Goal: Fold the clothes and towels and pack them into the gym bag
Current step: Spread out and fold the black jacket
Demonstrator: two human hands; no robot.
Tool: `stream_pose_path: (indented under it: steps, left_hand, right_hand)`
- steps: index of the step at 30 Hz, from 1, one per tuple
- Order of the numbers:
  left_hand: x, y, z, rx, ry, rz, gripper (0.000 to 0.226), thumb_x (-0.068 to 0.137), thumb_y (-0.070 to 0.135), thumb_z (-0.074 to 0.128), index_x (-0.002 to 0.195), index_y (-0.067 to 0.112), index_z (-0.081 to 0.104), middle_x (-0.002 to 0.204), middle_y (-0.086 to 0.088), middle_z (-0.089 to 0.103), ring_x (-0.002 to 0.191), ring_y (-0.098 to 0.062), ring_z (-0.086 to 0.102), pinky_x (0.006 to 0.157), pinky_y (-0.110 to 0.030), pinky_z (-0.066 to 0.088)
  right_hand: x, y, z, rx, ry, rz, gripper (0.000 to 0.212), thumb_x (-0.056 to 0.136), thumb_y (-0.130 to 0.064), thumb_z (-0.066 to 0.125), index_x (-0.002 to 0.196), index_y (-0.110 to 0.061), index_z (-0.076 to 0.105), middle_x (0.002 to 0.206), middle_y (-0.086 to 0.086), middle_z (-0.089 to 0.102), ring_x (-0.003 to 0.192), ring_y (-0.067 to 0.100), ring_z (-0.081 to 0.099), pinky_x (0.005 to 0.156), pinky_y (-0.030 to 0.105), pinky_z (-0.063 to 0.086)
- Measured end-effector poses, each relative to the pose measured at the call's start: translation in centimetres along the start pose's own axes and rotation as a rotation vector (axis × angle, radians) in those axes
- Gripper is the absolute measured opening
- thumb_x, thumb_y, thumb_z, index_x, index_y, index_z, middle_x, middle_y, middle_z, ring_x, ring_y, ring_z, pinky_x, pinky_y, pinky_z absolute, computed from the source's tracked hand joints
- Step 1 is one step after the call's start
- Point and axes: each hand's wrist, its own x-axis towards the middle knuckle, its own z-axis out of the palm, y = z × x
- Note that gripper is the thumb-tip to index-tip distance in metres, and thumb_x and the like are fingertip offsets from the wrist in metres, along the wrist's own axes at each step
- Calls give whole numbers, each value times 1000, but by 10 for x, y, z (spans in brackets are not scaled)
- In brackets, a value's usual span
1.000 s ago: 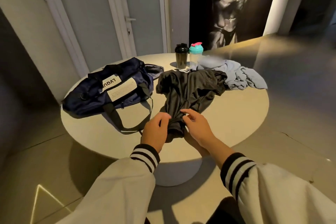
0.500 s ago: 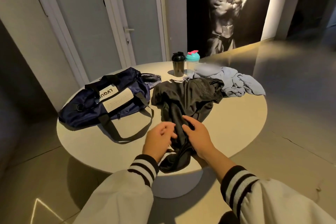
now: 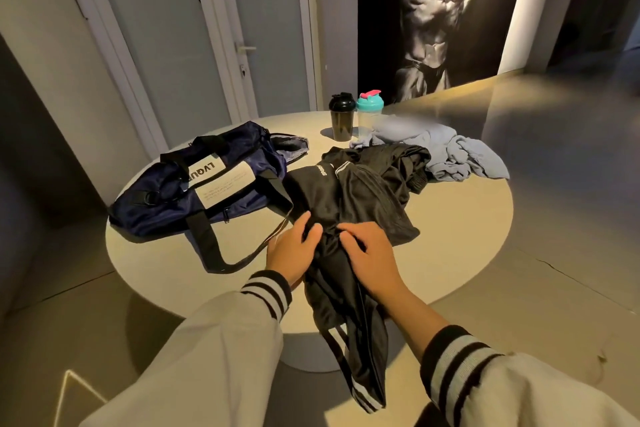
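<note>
Left hand (image 3: pixel 294 250) and right hand (image 3: pixel 369 253) pinching black track pants (image 3: pixel 349 198) — bunched, 1 leg overhanging table (image 3: pixel 450 246). Recommend flattening fully before folding.

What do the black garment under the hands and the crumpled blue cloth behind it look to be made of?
Black garment: smooth synthetic sports fabric, probably polyester; it has a slight sheen and hangs limply over the table edge. Blue cloth: matte, soft and thicker, likely cotton or terry; partly blurred, so unsure.

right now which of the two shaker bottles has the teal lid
The clear shaker bottle, the right-hand one beside the light blue towel; the other shaker bottle is all black.
</note>
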Motion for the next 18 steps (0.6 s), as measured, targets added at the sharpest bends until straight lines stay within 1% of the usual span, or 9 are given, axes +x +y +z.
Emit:
stream_pose_path:
  steps: [2, 5, 8, 10, 12, 13, 14, 16, 18]
  left_hand:
    - [4, -13, 9, 77, -8, 29, 59, 82, 74, 44, 135, 49, 44, 135, 6, 59, 131, -21, 49, 108, -50, 44]
    - [-8, -12, 8, -58, -23, 43, 40, 83, 61, 56, 118, 42, 59, 109, 10, 69, 108, -11, 64, 97, -44, 55]
    - [-26, -3, 8, -134, -3, 52, 21, 95, 37, 60, 114, 28, 64, 87, 5, 70, 88, -11, 67, 88, -36, 57]
    - [-36, 2, 9, -166, 17, 83, 17, 98, 30, 58, 111, 23, 66, 81, 4, 68, 77, -10, 64, 79, -28, 56]
    - [-45, 6, 9, -254, 7, 73, 16, 99, 28, 55, 98, 20, 69, 69, 1, 63, 63, -13, 57, 70, -31, 53]
    - [-48, 7, 9, -302, 14, 55, 18, 99, 28, 53, 94, 20, 69, 67, -1, 61, 62, -15, 56, 72, -35, 53]
    - [-48, 5, 9, -325, 46, 46, 18, 99, 30, 53, 93, 23, 69, 74, -1, 64, 68, -14, 59, 78, -38, 55]
    - [-44, -1, 10, -220, 153, 66, 17, 97, 39, 56, 112, 35, 63, 116, 0, 64, 100, -15, 63, 97, -42, 53]
    - [-37, -5, 11, -16, 165, 29, 50, 95, 53, 54, 142, 40, 42, 155, -4, 35, 138, -25, 40, 115, -49, 35]
  right_hand:
    - [4, 5, 1, -83, 60, 107, 37, 102, -40, 49, 138, -31, 56, 134, -2, 54, 121, 13, 50, 107, 45, 40]
    - [7, 4, 1, -126, -25, 217, 48, 102, -47, 45, 149, -37, 41, 153, 0, 42, 141, 20, 38, 116, 51, 28]
    - [9, -1, -1, -90, -110, 265, 45, 102, -47, 47, 146, -39, 45, 146, -2, 53, 137, 21, 45, 119, 47, 24]
    - [6, -2, -3, -85, -104, 250, 40, 101, -43, 51, 141, -37, 51, 134, -4, 62, 126, 20, 53, 115, 45, 31]
    - [-1, -5, -6, -36, -79, 220, 35, 102, -37, 51, 137, -33, 57, 124, -5, 65, 116, 16, 57, 109, 37, 39]
    - [-5, -8, -8, -8, -69, 203, 34, 103, -34, 51, 135, -29, 58, 126, -4, 64, 115, 14, 57, 104, 31, 41]
    - [-8, -10, -10, 12, -57, 189, 33, 104, -31, 49, 135, -26, 59, 129, -3, 63, 116, 13, 56, 100, 25, 40]
    - [-14, -14, -13, 22, -45, 166, 33, 105, -29, 47, 135, -24, 59, 132, 0, 60, 119, 14, 54, 99, 23, 38]
    - [-17, -15, -14, 30, -91, 160, 35, 105, -30, 48, 139, -27, 54, 137, 1, 55, 131, 18, 46, 108, 30, 36]
